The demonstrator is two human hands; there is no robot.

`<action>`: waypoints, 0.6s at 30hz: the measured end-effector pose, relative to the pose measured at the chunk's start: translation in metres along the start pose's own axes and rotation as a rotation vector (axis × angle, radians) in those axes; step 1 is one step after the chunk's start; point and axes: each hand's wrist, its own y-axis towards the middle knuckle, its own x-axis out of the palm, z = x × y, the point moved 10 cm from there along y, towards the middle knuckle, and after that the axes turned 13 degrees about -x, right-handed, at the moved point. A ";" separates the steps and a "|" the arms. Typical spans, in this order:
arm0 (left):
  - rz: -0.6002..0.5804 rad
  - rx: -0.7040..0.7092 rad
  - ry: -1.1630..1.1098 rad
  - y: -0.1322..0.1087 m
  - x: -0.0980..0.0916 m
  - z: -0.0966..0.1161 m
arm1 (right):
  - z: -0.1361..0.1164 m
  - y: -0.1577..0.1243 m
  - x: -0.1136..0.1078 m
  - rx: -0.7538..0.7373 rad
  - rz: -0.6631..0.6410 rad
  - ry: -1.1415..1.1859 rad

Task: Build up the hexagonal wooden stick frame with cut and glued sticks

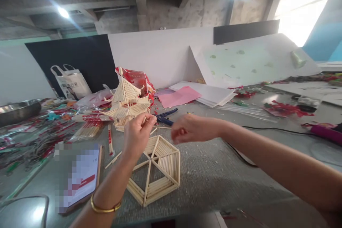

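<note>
My left hand (137, 133), wearing a gold bangle (105, 207) at the wrist, is raised above a hexagonal frame of thin wooden sticks (171, 165). Its thumb and forefinger are pinched; whatever they hold is too small to make out. To its right hovers my right hand (191, 128), slightly blurred, with curled fingers that hide anything inside. The frame lies flat, some of its triangular sections filled with sticks and others bare. Behind my left hand stands a small stick-built pagoda (127, 96). Blue-handled pliers (167, 115) lie on the table between and beyond both hands.
A phone or tablet (82, 178) lies at left, partly pixelated. Bagged sticks (89, 128), red-wrapped sticks (110, 139) and tangled scraps cover the left side. Pink paper (179, 96) and white sheets lie behind. A black cable (267, 128) crosses the right, near a purple tool (324, 134).
</note>
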 end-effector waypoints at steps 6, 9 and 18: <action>-0.326 -0.298 -0.439 -0.007 0.028 -0.027 | 0.026 -0.095 -0.057 0.352 0.275 -0.229; -0.461 -0.343 -0.520 -0.022 0.054 -0.020 | 0.003 -0.083 -0.063 0.309 0.524 -0.328; -0.692 -0.380 -0.523 -0.067 0.067 -0.002 | -0.051 -0.065 -0.021 0.020 0.441 -0.563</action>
